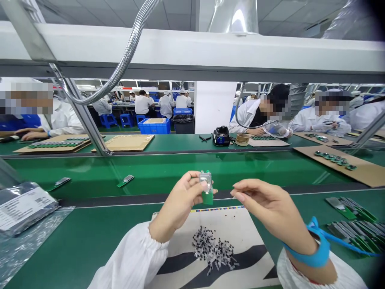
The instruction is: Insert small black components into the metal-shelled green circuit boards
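My left hand point(187, 196) is closed on a small green circuit board point(207, 196), held upright, with a grey and clear module on its upper part. A short gap to the right, my right hand point(261, 200) makes a pinch with thumb and forefinger; something tiny and pale may be at the tips, too small to name. A blue wrist strap point(315, 249) circles my right wrist. Below both hands lies a heap of small clear and black parts point(213, 249) on a white sheet with dark stripes point(249, 228).
Several more boards point(355, 228) lie at the right. Two single boards point(125, 180) sit on the green strip behind my bench. A labelled silver bag point(27, 206) is at the left. Across the strip, co-workers sit near cardboard sheets point(129, 143). A metal flexible hose point(129, 52) hangs above.
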The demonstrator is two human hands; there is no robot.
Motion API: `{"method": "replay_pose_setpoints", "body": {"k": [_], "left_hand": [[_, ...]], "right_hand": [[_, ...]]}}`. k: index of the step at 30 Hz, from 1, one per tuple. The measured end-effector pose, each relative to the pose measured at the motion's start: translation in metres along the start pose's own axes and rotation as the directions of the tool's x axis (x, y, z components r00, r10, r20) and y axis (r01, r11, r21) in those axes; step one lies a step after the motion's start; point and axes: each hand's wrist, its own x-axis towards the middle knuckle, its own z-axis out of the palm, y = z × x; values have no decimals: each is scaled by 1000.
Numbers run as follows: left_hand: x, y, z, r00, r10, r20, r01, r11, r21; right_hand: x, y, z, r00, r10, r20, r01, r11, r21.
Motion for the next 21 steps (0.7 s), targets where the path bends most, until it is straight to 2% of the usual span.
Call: {"method": "replay_pose_setpoints", "body": {"k": [2,4,8,12,21], "left_hand": [[-9,1,5,998,52,33,-55,993,103],[-19,3,11,993,88,75,-101,975,200],[-37,6,20,986,119,116,-152,931,331],[-49,10,25,969,192,153,-241,868,434],[-55,9,24,950,237,202,-306,838,452]], "right_hand": [[-2,-10,-1,993,-53,-104,51,999,-16],[-3,-19,-1,982,-109,-151,103,993,-49],[-4,-28,2,959,-251,-133,251,968,-14],[-6,-32,8,905,-397,-155,401,916,-5],[-4,-44,14,880,-465,-98,442,877,-190]]}}
